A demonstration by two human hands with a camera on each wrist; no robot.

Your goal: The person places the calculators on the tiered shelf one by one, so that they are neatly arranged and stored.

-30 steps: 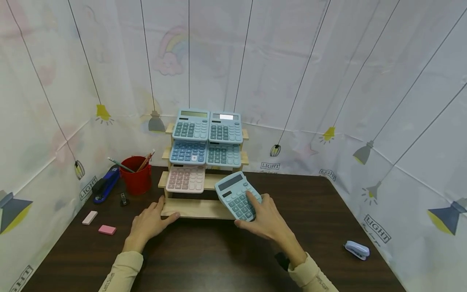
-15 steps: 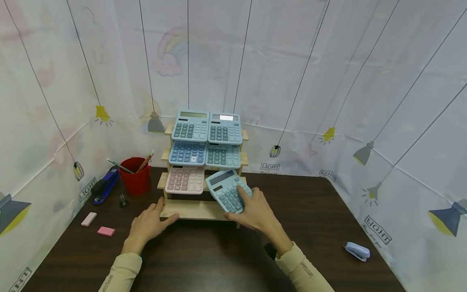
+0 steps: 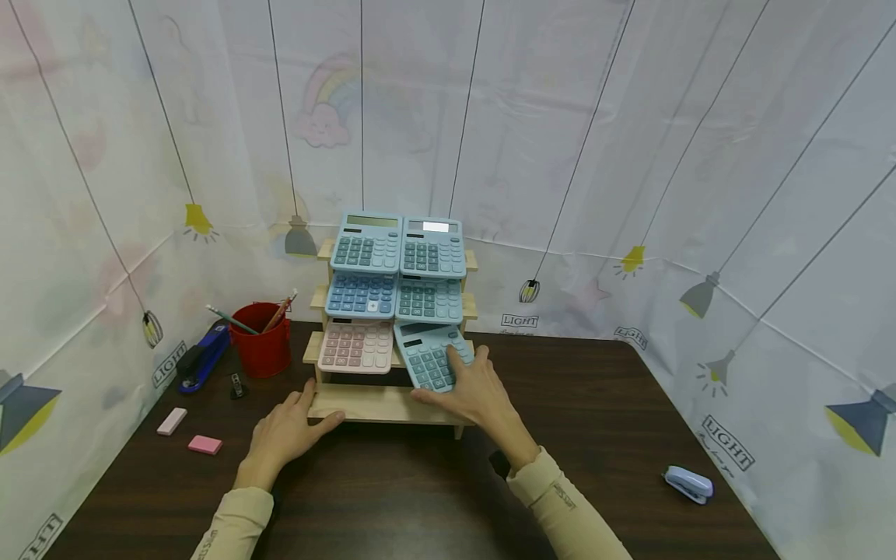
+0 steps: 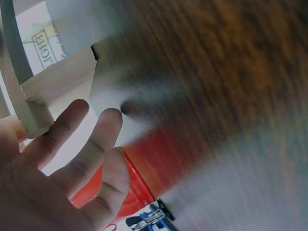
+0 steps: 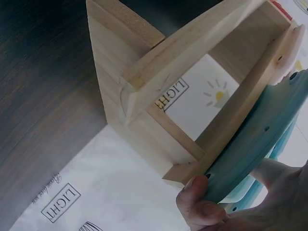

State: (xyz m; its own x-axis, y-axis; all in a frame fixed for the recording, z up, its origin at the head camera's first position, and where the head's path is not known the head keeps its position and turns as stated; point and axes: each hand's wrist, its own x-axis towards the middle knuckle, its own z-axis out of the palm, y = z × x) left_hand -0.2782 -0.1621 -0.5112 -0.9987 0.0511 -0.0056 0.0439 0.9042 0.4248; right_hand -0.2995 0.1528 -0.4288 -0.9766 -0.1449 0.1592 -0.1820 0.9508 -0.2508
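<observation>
My right hand point(image 3: 476, 389) grips a light blue calculator point(image 3: 430, 359) by its right side. That calculator lies tilted over the right part of the third tier of a wooden stepped rack point(image 3: 378, 403); its underside shows in the right wrist view, close against the wooden slat point(image 5: 240, 108). My left hand point(image 3: 283, 428) rests at the rack's lower left corner with fingers spread. A pink calculator point(image 3: 355, 347) sits left of the held one. Above are a darker blue calculator point(image 3: 360, 295) and several light blue ones, including one at the top right point(image 3: 432, 247).
On the left stand a red bucket point(image 3: 262, 350) with pencils, a blue stapler point(image 3: 204, 358), a small black item point(image 3: 237, 385), a white eraser point(image 3: 171, 421) and a pink eraser point(image 3: 205, 444). A small lavender stapler point(image 3: 689, 484) lies on the right. Patterned cloth walls surround the table point(image 3: 392, 498).
My right hand has moved the light blue calculator left and up, from beside the rack onto its third tier beside the pink one. The left hand has stayed at the rack's corner.
</observation>
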